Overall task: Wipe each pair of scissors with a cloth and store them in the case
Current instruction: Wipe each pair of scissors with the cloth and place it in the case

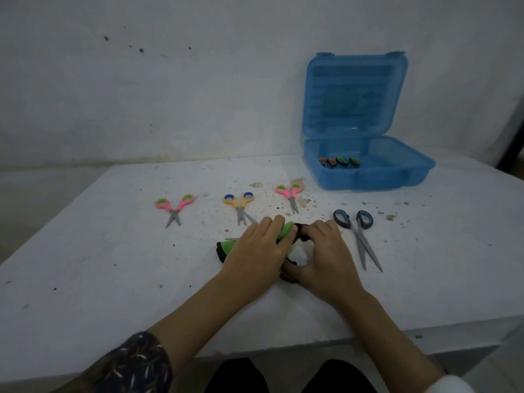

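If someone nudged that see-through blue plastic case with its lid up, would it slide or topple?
Probably slide: the translucent blue plastic case looks thin and light, holding only a couple of small scissors. Its upright lid stands tall, so a push up there might tip it back or shut it.

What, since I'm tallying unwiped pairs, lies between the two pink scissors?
The yellow scissors, with blue-lined handles, lie there; the head view shows it.
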